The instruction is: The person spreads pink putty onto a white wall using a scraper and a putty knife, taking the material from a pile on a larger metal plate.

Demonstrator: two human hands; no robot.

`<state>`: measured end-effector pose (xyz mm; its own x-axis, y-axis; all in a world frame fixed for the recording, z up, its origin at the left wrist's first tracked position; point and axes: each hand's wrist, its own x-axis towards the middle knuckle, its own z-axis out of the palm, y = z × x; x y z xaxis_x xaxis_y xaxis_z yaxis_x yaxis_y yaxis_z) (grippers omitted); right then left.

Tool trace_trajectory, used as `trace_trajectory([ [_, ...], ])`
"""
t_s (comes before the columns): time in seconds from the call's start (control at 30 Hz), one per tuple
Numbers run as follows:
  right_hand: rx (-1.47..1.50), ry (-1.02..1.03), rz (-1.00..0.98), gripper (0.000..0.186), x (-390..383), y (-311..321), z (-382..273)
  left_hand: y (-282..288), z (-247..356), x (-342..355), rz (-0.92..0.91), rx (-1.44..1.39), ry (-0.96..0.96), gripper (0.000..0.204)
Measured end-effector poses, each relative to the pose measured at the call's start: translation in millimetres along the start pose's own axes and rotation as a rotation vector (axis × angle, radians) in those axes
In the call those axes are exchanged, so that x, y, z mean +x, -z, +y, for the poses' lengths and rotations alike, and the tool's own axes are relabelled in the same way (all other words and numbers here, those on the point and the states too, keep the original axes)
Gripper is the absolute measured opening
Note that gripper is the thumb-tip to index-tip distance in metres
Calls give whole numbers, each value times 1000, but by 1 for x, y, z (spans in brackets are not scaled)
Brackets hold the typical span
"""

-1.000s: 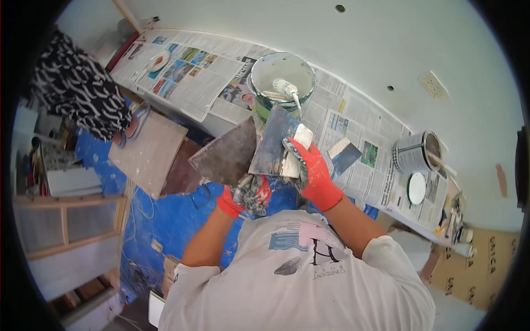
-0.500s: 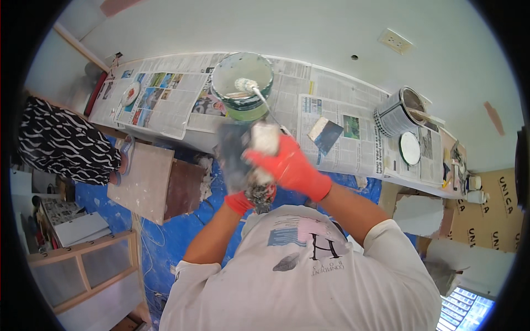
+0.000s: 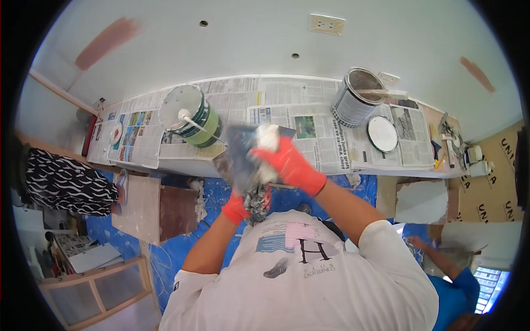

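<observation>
Gripping the chalky white handle (image 3: 268,138) of a dark, flat, rectangular blade (image 3: 240,148), the red-gloved right hand (image 3: 288,166) holds it before a long newspaper-covered counter (image 3: 234,105). Just below is the red-and-grey-gloved left hand (image 3: 254,204); blur hides its grip. Left of the blade stands a green-and-white cylindrical bucket (image 3: 205,126).

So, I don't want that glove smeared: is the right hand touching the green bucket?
Apart. The head view shows the right hand clear to the right of the green bucket, with the dark blade between them.
</observation>
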<state>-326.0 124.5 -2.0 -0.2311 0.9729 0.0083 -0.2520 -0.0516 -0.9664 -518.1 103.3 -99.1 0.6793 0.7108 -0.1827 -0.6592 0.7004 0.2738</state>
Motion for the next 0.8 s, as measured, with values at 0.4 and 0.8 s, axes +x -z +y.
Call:
trace_trajectory([
  [0.4,-1076,619,652,44,-79,120,9,-8,26,14,213,983,-216,33],
  [0.8,-866,239,313,30,-93,38,14,-20,58,11,187,1097,61,42],
])
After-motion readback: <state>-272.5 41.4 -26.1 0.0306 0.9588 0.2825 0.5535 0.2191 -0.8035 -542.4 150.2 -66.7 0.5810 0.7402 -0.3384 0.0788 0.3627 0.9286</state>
